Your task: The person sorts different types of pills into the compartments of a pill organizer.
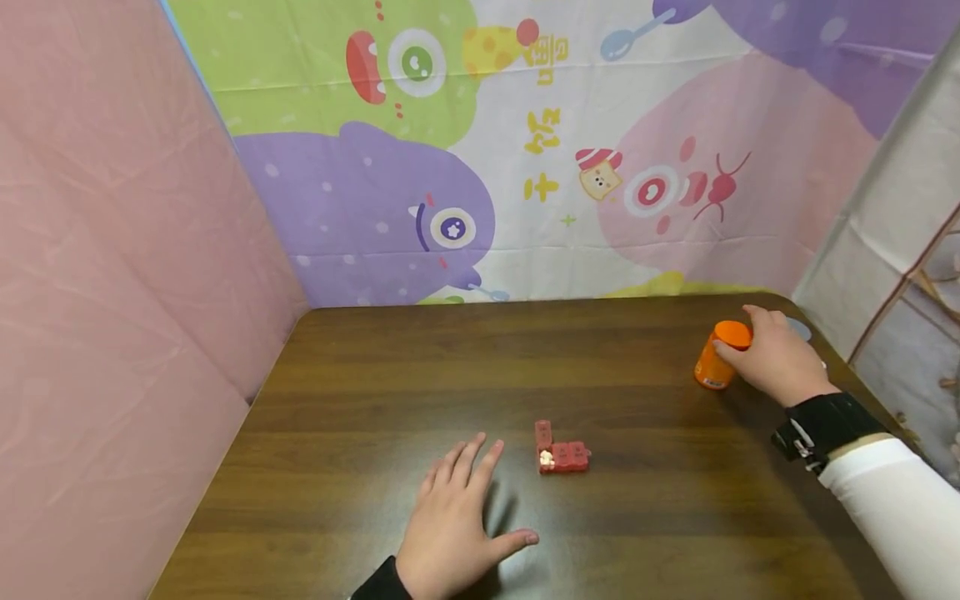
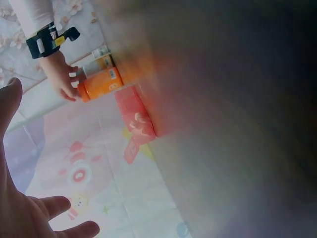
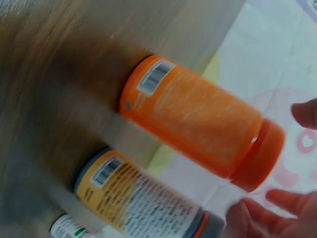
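Observation:
An orange bottle (image 1: pixel 712 365) with an orange cap stands upright at the far right of the table. My right hand (image 1: pixel 780 354) is beside its cap, thumb and fingers spread to either side. In the right wrist view, gaps show between the fingertips (image 3: pixel 285 198) and the cap. A small red pill box (image 1: pixel 572 457) lies near the table's middle with one end lid raised. Pale pieces, seemingly pills (image 1: pixel 547 459), fill that end compartment. My left hand (image 1: pixel 453 521) hovers left of the box, fingers spread, holding nothing.
Behind the orange bottle stands a yellow-labelled bottle (image 3: pixel 143 198) with a grey cap. A small white bottle (image 3: pixel 68 228) with a green mark is next to it. The brown table (image 1: pixel 360 375) ends at a cartoon-printed cloth (image 1: pixel 540 250); pink cloth (image 1: pixel 127 250) hangs at the left.

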{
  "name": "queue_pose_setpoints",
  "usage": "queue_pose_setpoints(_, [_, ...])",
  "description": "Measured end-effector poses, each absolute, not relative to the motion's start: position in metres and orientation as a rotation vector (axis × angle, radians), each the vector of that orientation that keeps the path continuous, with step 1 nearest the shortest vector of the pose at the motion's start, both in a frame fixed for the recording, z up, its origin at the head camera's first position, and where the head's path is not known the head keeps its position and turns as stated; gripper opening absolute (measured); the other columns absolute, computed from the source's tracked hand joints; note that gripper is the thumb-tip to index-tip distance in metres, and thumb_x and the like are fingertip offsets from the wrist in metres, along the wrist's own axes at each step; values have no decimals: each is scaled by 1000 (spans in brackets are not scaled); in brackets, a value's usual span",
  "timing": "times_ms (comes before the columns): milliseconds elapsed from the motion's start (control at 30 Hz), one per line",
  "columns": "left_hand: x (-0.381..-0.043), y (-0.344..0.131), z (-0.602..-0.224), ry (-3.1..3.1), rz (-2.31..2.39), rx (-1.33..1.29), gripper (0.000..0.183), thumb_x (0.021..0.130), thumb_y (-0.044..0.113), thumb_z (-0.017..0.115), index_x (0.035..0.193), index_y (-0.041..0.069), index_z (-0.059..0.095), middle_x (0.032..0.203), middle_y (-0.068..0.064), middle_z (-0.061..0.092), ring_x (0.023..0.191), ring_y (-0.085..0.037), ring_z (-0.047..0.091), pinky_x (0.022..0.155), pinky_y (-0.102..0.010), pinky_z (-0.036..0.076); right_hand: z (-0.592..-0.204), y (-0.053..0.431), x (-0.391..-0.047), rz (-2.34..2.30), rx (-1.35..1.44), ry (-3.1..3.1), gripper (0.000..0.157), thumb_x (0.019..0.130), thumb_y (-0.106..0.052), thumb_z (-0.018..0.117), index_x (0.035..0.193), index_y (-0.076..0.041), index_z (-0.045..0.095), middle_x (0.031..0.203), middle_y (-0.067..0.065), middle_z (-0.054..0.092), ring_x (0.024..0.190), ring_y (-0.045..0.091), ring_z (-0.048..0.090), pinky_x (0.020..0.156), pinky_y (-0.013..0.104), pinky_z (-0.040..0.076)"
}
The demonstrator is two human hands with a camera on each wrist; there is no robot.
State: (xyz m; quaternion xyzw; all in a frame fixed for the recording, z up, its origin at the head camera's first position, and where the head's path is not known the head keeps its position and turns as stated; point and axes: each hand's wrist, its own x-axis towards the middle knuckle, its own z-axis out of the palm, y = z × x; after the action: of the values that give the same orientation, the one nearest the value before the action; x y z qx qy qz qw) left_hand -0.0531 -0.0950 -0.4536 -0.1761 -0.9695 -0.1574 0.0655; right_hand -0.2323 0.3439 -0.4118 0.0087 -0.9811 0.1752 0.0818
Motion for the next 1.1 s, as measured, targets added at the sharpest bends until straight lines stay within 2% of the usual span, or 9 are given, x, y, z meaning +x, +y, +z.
queue_pose_setpoints(100, [-55,-94,-455,-2942,-530,-559,107,70,82,57,153,21,27,153,-5,28,132,-27,30,99,-56,35,-410,336,-224,543,5,-2820,87,85,-55,62,140,8,36,128,38,41,106,54,39,76,71,38])
queue_pose_setpoints(167, [-58,-93,-456,-2950,-570,-576,105,71,80,58,152,20,28,152,-5,31,130,-26,33,98,-55,38,-408,325,-215,549,73,-2735,81,84,-49,67,135,9,43,123,36,47,106,52,38,81,68,36])
queue_pose_setpoints(300, [-68,-90,-455,-2976,-631,-593,101,73,76,61,151,20,31,147,-6,38,125,-26,41,94,-53,43,-409,288,-196,507,348,-2649,58,82,-36,73,118,6,59,108,27,60,100,42,49,87,60,37])
queue_pose_setpoints(400, [-79,-85,-453,-3019,-634,-600,99,73,75,62,151,21,32,145,-6,42,121,-26,45,91,-50,47,-416,253,-181,427,603,-2659,49,79,-37,75,110,-1,66,102,16,66,95,32,55,85,55,42])
queue_pose_setpoints(533, [-94,-74,-452,-3074,-592,-611,98,74,74,62,150,21,33,143,-7,45,119,-26,48,87,-48,50,-433,211,-163,342,927,-2709,48,78,-43,74,111,-7,68,100,5,67,92,21,57,81,48,47])
queue_pose_setpoints(667, [-107,-64,-455,-3106,-550,-632,96,75,73,62,149,19,34,142,-9,46,118,-27,49,85,-47,52,-448,183,-154,258,1129,-2753,50,79,-46,72,112,-9,69,99,1,66,90,17,55,79,43,47])
queue_pose_setpoints(867, [-120,-56,-459,-3145,-572,-636,94,77,69,64,149,16,35,142,-9,46,117,-29,50,81,-47,53,-461,163,-157,201,1240,-2772,50,79,-49,72,110,-10,69,94,-2,64,83,14,50,72,36,43])
queue_pose_setpoints(967, [-126,-54,-459,-3135,-586,-650,92,79,66,65,149,17,35,143,-7,45,116,-29,50,78,-48,54,-465,160,-159,180,1266,-2749,42,80,-46,72,106,-13,70,89,-5,62,80,13,48,70,35,41])
queue_pose_setpoints(1100, [-132,-53,-458,-3130,-574,-694,88,80,62,66,149,16,36,143,-4,46,117,-28,50,84,-47,53,-468,159,-161,189,1295,-2712,30,82,-39,72,100,-15,72,84,-7,61,76,13,47,67,33,39])
